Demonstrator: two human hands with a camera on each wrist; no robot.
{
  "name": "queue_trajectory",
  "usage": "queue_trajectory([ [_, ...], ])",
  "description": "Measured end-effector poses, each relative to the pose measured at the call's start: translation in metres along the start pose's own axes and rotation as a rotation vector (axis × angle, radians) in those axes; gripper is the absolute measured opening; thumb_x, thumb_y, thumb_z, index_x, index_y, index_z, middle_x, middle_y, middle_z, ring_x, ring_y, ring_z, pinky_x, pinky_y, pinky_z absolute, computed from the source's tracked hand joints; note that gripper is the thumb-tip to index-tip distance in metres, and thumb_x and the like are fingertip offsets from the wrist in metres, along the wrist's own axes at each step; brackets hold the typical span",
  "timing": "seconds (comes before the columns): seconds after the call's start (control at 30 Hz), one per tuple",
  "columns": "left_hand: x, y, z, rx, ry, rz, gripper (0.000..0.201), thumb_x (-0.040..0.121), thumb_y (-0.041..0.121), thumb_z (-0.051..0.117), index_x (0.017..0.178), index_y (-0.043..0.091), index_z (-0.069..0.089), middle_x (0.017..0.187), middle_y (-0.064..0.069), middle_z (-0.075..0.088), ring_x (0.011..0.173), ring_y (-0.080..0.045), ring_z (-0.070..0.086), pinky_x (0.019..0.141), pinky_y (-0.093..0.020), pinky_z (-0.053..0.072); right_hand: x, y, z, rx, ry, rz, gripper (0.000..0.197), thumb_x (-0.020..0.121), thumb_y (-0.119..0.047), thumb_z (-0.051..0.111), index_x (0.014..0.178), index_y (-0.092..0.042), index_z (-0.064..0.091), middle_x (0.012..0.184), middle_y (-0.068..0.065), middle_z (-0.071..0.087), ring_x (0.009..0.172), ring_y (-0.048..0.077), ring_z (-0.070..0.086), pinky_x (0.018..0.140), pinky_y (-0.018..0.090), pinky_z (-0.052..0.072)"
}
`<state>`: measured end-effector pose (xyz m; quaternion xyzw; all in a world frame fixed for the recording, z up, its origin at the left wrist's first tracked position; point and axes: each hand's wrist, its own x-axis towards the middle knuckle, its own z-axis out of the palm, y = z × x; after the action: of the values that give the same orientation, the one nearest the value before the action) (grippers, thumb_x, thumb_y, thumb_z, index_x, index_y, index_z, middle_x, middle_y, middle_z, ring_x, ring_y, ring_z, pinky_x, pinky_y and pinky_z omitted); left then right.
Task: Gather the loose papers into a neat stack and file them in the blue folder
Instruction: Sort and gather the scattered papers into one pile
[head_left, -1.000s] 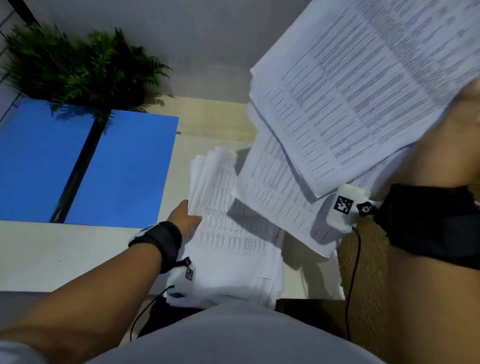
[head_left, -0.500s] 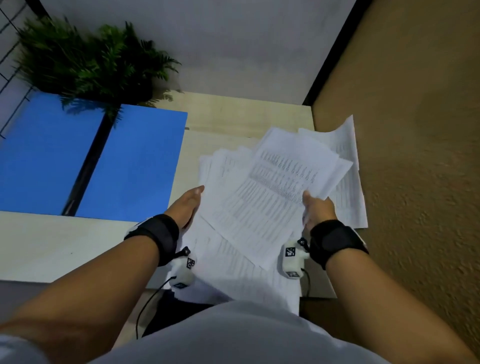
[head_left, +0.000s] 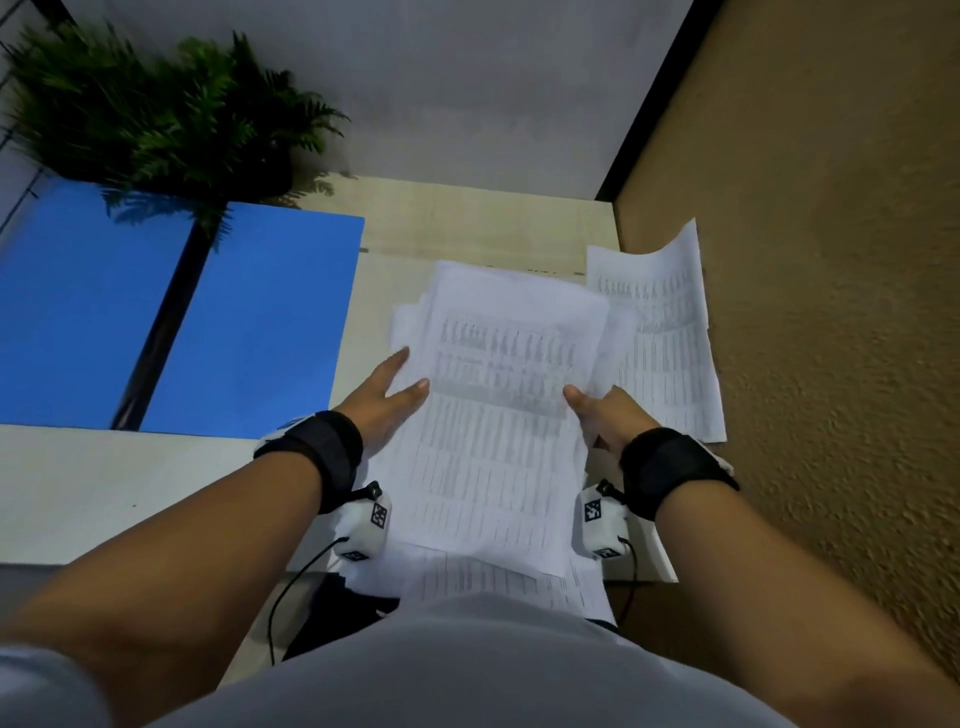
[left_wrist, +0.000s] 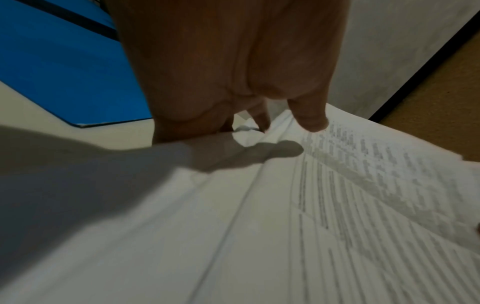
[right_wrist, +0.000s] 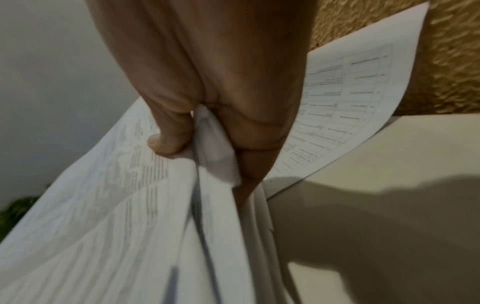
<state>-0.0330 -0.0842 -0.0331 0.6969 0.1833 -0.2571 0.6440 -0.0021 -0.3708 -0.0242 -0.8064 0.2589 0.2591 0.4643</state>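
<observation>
Head view: beside the grip, left, the blue folder (head_left: 249, 322) lies open on the desk (head_left: 104, 493), apparently ready for filing. Both hands square the paper stack (head_left: 498, 415); one loose sheet (head_left: 670, 343) lies just right. Left hand (head_left: 382, 402) presses flat-fingered. Only the right wrist view shows the right hand (right_wrist: 207, 92) pinching several sheets' edges.

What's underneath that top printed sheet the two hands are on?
More white papers fan out beneath the top sheet, edges showing past it. How many, and the desk below, stay covered.
</observation>
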Motion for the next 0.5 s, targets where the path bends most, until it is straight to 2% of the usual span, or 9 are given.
queue_trajectory([
  [0.03, 0.000, 0.000, 0.002, 0.045, 0.023, -0.014, 0.062, 0.102, 0.030, 0.047, 0.156, 0.023, 0.018, 0.163, 0.002, 0.020, 0.148, -0.015, 0.022, 0.098, -0.019, 0.024, -0.005, 0.000, 0.003, 0.008, -0.046, -0.021, 0.038, 0.092, -0.041, 0.061, 0.100, -0.003, 0.060, 0.080, 0.004, 0.060, 0.070, 0.017, 0.057, 0.073, 0.028, 0.048],
  [0.1, 0.007, -0.004, 0.001, 0.141, 0.082, -0.058, 0.052, 0.105, 0.034, 0.039, 0.152, 0.018, 0.025, 0.151, -0.007, 0.037, 0.140, -0.022, 0.037, 0.094, -0.019, 0.029, -0.008, 0.009, 0.009, 0.144, -0.106, -0.103, 0.040, 0.089, -0.030, 0.068, 0.122, -0.009, 0.056, 0.112, 0.006, 0.067, 0.099, 0.020, 0.065, 0.091, 0.037, 0.053],
  [0.17, 0.009, -0.006, -0.002, 0.156, 0.097, -0.099, 0.049, 0.103, 0.042, 0.037, 0.145, 0.016, 0.034, 0.114, -0.009, 0.055, 0.095, -0.023, 0.057, 0.077, -0.021, 0.040, -0.014, 0.016, 0.015, 0.227, -0.072, -0.151, 0.053, 0.091, -0.022, 0.067, 0.139, -0.014, 0.045, 0.131, 0.004, 0.060, 0.117, 0.023, 0.059, 0.103, 0.043, 0.047],
  [0.23, 0.013, -0.009, -0.003, 0.145, 0.071, -0.134, 0.056, 0.097, 0.054, 0.043, 0.135, 0.013, 0.040, 0.080, -0.011, 0.054, 0.061, -0.014, 0.044, 0.064, -0.023, 0.042, -0.016, 0.019, 0.020, 0.228, -0.020, -0.167, 0.043, 0.098, -0.016, 0.055, 0.139, -0.011, 0.046, 0.125, 0.003, 0.062, 0.111, 0.021, 0.060, 0.098, 0.039, 0.049],
  [0.3, 0.014, -0.008, 0.001, 0.096, 0.052, -0.143, 0.052, 0.097, 0.050, 0.050, 0.131, 0.014, 0.035, 0.099, -0.008, 0.057, 0.077, -0.013, 0.049, 0.063, -0.018, 0.049, -0.017, 0.017, 0.020, 0.274, -0.008, -0.142, 0.031, 0.102, -0.012, 0.047, 0.131, -0.008, 0.054, 0.102, 0.002, 0.065, 0.089, 0.016, 0.061, 0.079, 0.029, 0.051],
  [0.33, 0.013, -0.006, 0.002, 0.049, 0.057, -0.140, 0.051, 0.098, 0.044, 0.051, 0.137, 0.017, 0.032, 0.114, -0.004, 0.052, 0.095, -0.012, 0.049, 0.079, -0.012, 0.048, -0.017, 0.016, 0.020, 0.296, -0.029, -0.133, 0.029, 0.102, -0.012, 0.046, 0.128, -0.007, 0.056, 0.100, 0.003, 0.066, 0.088, 0.017, 0.062, 0.076, 0.027, 0.052],
  [0.4, 0.007, -0.002, 0.004, -0.020, 0.070, -0.134, 0.063, 0.098, 0.037, 0.055, 0.149, 0.014, 0.025, 0.127, 0.005, 0.040, 0.114, -0.006, 0.040, 0.106, -0.023, 0.033, -0.018, 0.014, 0.019, 0.303, -0.088, -0.112, 0.028, 0.101, -0.014, 0.048, 0.125, -0.004, 0.059, 0.105, 0.008, 0.067, 0.094, 0.024, 0.065, 0.084, 0.034, 0.054],
  [0.43, 0.007, -0.002, 0.004, -0.006, 0.071, -0.138, 0.070, 0.097, 0.037, 0.058, 0.152, 0.011, 0.024, 0.131, 0.005, 0.044, 0.116, -0.009, 0.046, 0.104, -0.028, 0.034, -0.019, 0.013, 0.019, 0.265, -0.112, -0.094, 0.027, 0.101, -0.016, 0.049, 0.122, -0.002, 0.060, 0.101, 0.009, 0.067, 0.089, 0.025, 0.065, 0.084, 0.036, 0.054],
  [0.5, 0.015, -0.008, 0.002, 0.076, 0.118, -0.150, 0.071, 0.096, 0.037, 0.059, 0.153, 0.009, 0.027, 0.136, -0.011, 0.055, 0.112, -0.027, 0.061, 0.093, -0.036, 0.044, -0.025, 0.013, 0.020, 0.118, -0.140, -0.059, 0.028, 0.100, -0.026, 0.051, 0.114, -0.002, 0.057, 0.087, 0.011, 0.063, 0.073, 0.023, 0.060, 0.068, 0.033, 0.055],
])
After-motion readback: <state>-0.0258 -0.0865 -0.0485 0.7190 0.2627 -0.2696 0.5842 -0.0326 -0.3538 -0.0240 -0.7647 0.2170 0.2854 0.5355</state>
